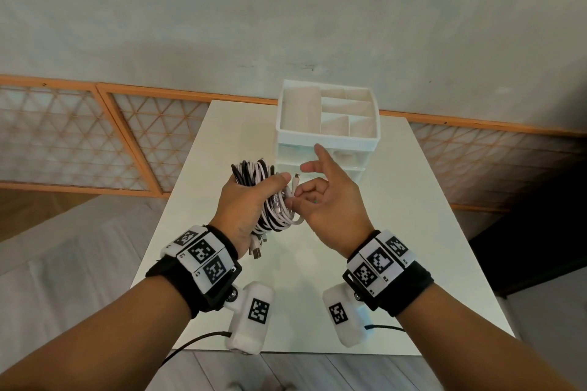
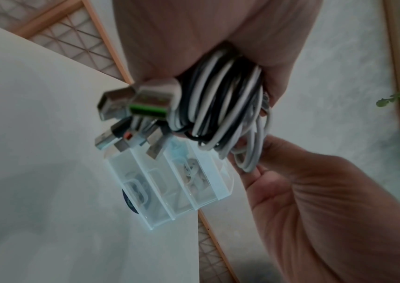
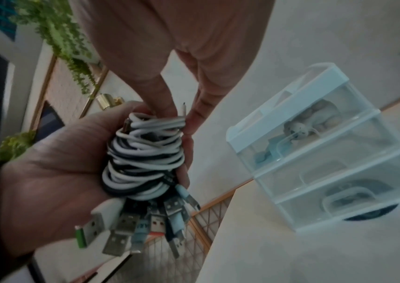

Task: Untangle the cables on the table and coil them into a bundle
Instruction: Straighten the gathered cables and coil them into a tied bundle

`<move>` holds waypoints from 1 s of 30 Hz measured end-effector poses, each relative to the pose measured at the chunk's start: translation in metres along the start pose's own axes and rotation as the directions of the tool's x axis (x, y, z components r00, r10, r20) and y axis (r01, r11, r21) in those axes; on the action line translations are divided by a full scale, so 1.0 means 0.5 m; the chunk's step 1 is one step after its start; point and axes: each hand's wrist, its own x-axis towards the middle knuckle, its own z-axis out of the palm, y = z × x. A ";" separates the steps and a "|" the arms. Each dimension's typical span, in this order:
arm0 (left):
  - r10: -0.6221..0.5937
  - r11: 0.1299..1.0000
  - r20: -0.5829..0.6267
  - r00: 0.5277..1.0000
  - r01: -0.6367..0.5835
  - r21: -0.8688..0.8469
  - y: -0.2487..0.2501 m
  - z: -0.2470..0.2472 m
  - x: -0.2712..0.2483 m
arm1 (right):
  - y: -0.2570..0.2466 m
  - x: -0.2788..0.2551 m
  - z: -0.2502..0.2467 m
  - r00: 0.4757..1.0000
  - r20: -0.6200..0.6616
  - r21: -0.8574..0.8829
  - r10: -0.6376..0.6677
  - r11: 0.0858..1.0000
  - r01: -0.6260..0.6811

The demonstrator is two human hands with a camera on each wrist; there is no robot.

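We hold the cable bundle (image 1: 266, 197) above the middle of the white surface (image 1: 397, 232), clear of it. Our left hand (image 1: 244, 203) has its fingers clenched around the black and white coils, with the USB plugs (image 3: 131, 227) hanging out below the palm. Our right hand (image 1: 330, 197) pinches a loose white cable end (image 1: 293, 184) against the bundle with thumb and a curled finger, the index finger pointing up. A white drawer organizer (image 1: 330, 136) stands toward the far edge.
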 end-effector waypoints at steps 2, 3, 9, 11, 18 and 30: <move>0.010 1.000 -0.004 1.000 -0.010 -0.012 0.002 0.000 -0.001 | -0.002 0.000 0.003 1.000 0.019 0.027 0.008 1.000 -0.008; 0.012 1.000 -0.001 1.000 -0.012 -0.023 0.003 0.001 -0.002 | -0.003 0.002 0.005 0.999 0.022 0.002 -0.033 0.999 0.033; 0.015 0.998 -0.013 1.000 -0.015 -0.061 0.012 0.009 -0.005 | -0.009 0.004 0.007 0.995 0.060 -0.044 -0.083 0.995 0.085; 0.020 0.999 -0.015 1.000 -0.020 -0.050 0.014 0.009 -0.002 | -0.013 0.002 0.004 0.997 0.038 -0.003 -0.070 0.998 0.070; 0.023 1.000 0.129 0.991 -0.022 -0.006 0.015 0.012 -0.005 | -0.001 0.011 0.014 0.997 0.024 -0.038 -0.073 0.997 0.074; 0.024 0.998 0.089 0.996 -0.019 -0.059 0.018 -0.003 0.003 | -0.027 0.018 0.000 0.986 0.099 0.169 0.132 0.975 -0.147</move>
